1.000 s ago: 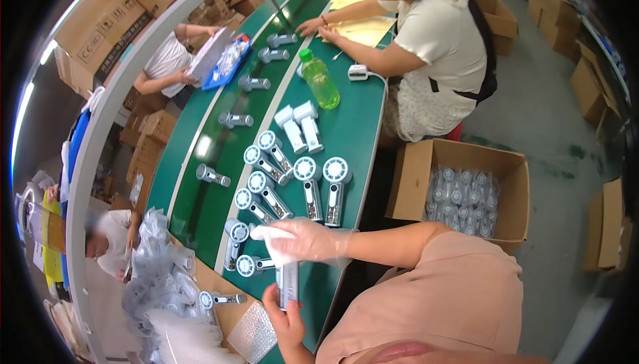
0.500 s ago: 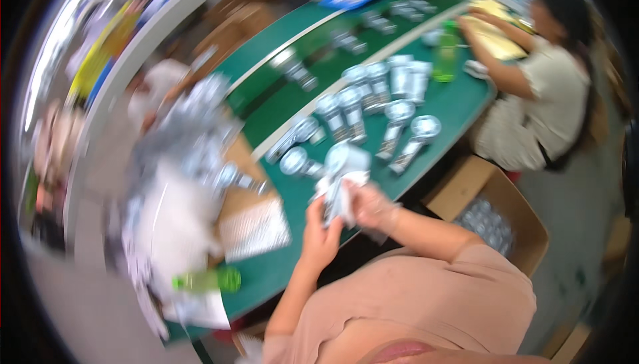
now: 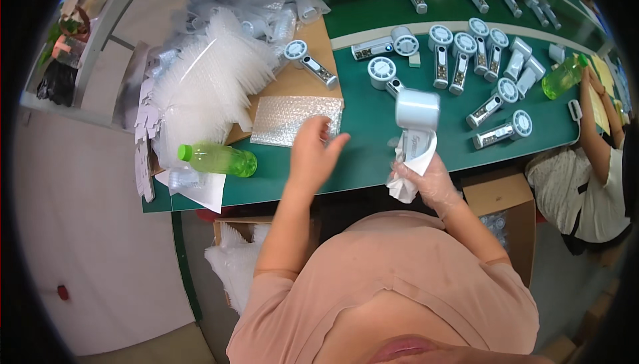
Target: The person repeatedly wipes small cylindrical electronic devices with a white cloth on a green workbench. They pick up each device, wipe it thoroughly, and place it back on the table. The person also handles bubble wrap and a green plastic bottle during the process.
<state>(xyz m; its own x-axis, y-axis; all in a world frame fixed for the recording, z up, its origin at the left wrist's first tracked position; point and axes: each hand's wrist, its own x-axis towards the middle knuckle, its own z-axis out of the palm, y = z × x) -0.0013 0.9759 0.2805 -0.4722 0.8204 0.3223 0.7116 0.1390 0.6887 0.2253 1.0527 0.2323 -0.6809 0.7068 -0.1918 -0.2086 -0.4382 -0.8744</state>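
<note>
While the gloved right hand (image 3: 426, 181) clamps a cloth-wrapped device (image 3: 417, 121), seemingly for wiping | left hand (image 3: 313, 154), fingers apart, reaches bubble wrap (image 3: 293, 119) at eleven o'clock.

Between your left hand (image 3: 313, 154) and your right hand (image 3: 426, 181) the green tabletop (image 3: 366, 124) lies bare, so you can pass there. To your left, the bubble-wrap sheet (image 3: 293, 119) lies just beyond your left fingers, the green bottle (image 3: 218, 159) lies on its side near the edge, and the heap of clear bags (image 3: 206, 77) fills the far left. Ahead and right, rows of white handheld devices (image 3: 466, 64) crowd the surface. The open cardboard box (image 3: 499, 211) stands below your right hand.
</note>
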